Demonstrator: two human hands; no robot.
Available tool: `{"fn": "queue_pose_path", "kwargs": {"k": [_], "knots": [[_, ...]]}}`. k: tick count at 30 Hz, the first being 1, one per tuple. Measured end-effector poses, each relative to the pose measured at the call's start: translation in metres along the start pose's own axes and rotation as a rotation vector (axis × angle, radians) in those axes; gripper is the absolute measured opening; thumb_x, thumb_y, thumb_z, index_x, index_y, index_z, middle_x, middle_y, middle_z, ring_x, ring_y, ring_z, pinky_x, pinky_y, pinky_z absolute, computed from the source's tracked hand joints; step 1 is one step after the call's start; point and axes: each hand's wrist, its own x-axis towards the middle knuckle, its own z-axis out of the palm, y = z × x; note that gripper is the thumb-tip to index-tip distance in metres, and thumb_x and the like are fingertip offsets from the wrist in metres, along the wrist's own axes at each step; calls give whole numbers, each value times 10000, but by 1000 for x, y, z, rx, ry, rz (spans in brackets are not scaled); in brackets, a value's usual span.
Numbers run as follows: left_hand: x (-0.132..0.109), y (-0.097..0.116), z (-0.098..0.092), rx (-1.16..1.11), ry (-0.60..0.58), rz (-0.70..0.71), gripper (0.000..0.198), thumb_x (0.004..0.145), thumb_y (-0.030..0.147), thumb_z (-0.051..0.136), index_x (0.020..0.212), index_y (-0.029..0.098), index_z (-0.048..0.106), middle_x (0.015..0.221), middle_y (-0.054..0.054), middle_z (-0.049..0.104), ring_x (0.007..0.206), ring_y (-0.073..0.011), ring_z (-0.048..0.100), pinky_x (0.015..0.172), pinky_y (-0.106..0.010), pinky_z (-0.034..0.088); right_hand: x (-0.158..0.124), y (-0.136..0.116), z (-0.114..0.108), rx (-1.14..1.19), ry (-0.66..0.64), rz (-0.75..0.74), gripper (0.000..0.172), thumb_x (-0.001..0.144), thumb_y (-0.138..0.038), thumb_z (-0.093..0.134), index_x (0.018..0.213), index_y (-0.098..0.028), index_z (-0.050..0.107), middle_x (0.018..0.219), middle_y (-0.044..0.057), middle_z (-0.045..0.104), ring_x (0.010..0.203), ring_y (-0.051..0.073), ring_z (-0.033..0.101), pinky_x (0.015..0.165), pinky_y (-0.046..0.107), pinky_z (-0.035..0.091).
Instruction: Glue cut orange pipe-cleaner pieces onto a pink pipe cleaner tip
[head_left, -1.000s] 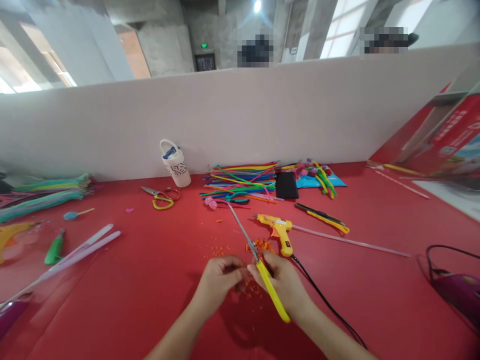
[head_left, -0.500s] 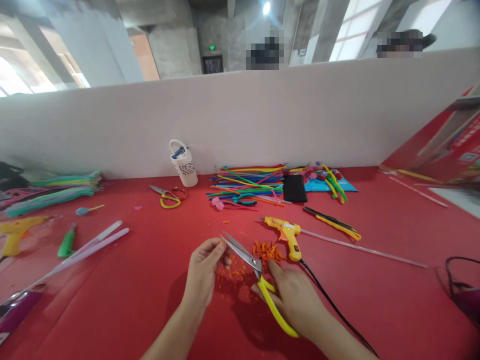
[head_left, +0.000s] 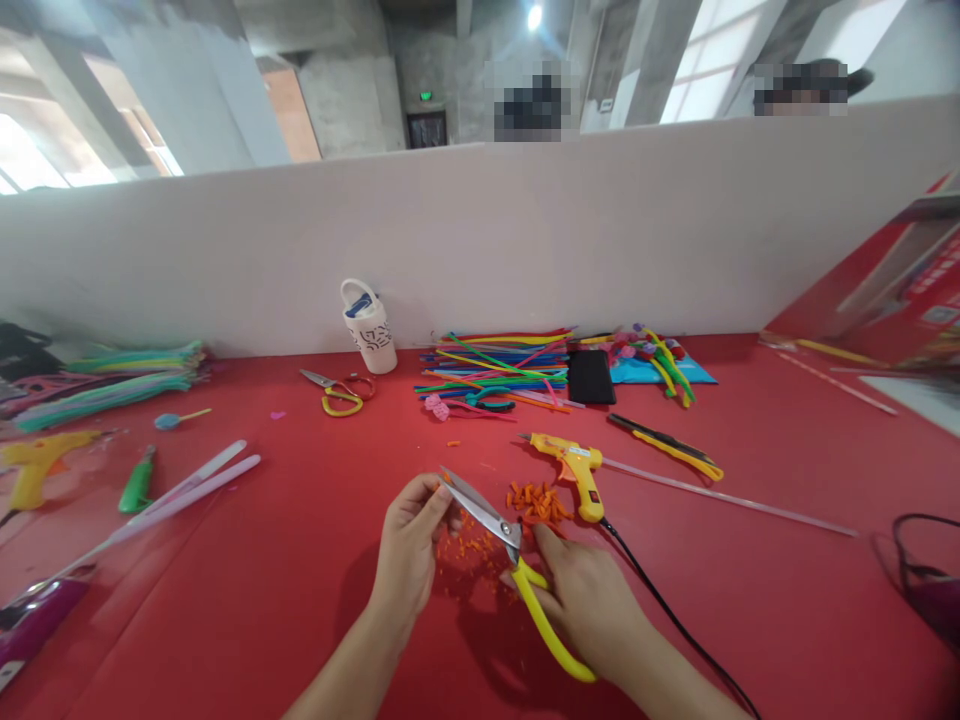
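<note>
Scissors at an orange scrap in the fingers

The right hand (head_left: 589,590) grasps the yellow-handled scissors (head_left: 510,533), a finger and thumb at the loops, the blades slanting up and left. The left hand (head_left: 409,545) pinches a small orange piece (head_left: 447,476) between thumb and finger, right at the blade tips; most of the piece is hidden. Below the blades, orange crumbs (head_left: 471,546) lie strewn over the red table (head_left: 300,600), and just right of them sits a pile of orange bits (head_left: 536,502). Beside the pile lies a yellow glue gun (head_left: 574,465) with a long clear stick (head_left: 720,492) out its back. Farther off are bright pipe cleaners (head_left: 495,362), a second pair of scissors (head_left: 341,400) and a white cup (head_left: 371,340)
</note>
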Motion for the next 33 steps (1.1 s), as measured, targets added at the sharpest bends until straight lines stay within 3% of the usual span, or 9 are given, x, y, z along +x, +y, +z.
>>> {"fn": "queue_pose_path", "kwargs": {"k": [7,26,33], "knots": [[-3,-4,0,-10,23,28,106,717,266,654,686,169,624,559,52,547,494,-56,463,505,-162,358,-1,-1,3,-45,65,-32,308,844,-464,446,761,-173,502,561,57,653,496,220,632,431,269,266],[-2,-3,0,-11,24,20,103,728,260,647,690,168,621,550,52,546,490,-53,462,502,-159,349,-2,-2,2,-90,47,-23,390,854,-510,394,733,-163,527,511,67,628,444,203,599,414,264,187],[-1,-4,-1,-10,14,15,116,725,264,652,675,167,611,571,55,550,496,-47,467,506,-153,358,-1,1,6,-25,4,25,350,832,-487,435,722,-168,525,519,58,605,437,186,554,425,256,171]]}}
